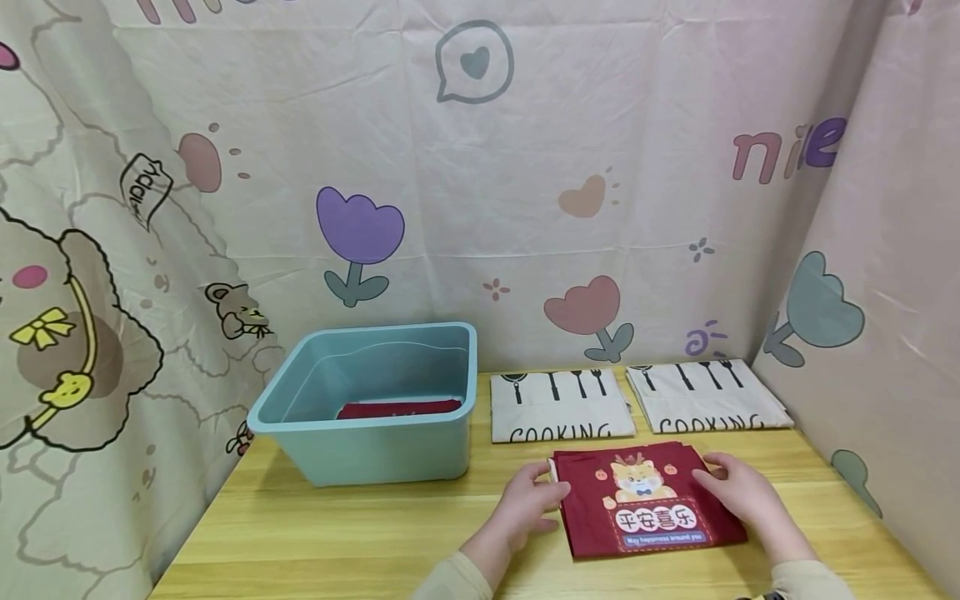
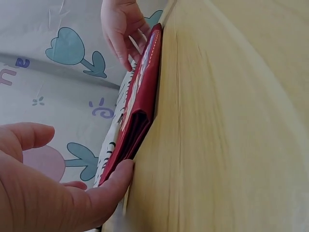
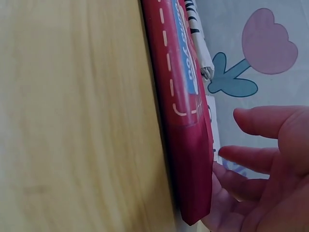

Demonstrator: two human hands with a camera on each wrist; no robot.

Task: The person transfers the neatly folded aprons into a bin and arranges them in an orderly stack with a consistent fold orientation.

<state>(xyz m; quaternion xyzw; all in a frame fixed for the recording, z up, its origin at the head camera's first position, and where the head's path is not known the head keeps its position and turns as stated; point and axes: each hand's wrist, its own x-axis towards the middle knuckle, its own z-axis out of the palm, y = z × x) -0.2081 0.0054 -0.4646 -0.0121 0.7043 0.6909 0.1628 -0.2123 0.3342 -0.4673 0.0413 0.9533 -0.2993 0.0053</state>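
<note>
- Lies flat, print upward, on the wooden table [image 1: 337, 533]: the folded red cloth [image 1: 652, 492], between left hand [image 1: 525, 504] and right hand [image 1: 750, 497].
- Behind it, two folded white cloths [image 1: 562, 410]; off to the left, a teal tub [image 1: 375, 450] with a second red cloth [image 1: 401, 408] inside.
- At the left edge, left fingers loosely extended, one fingertip against the layers, no pinch.
- At the right edge, right fingers parted and relaxed, clenched round nothing; exact contact hard to tell.
- Seems light, soft and hardly fragile; slight sheen, so layers perhaps apt to slide.
- Best held by both side edges, thumbs above, fingers beneath every layer, especially at the gaping left folds.
</note>
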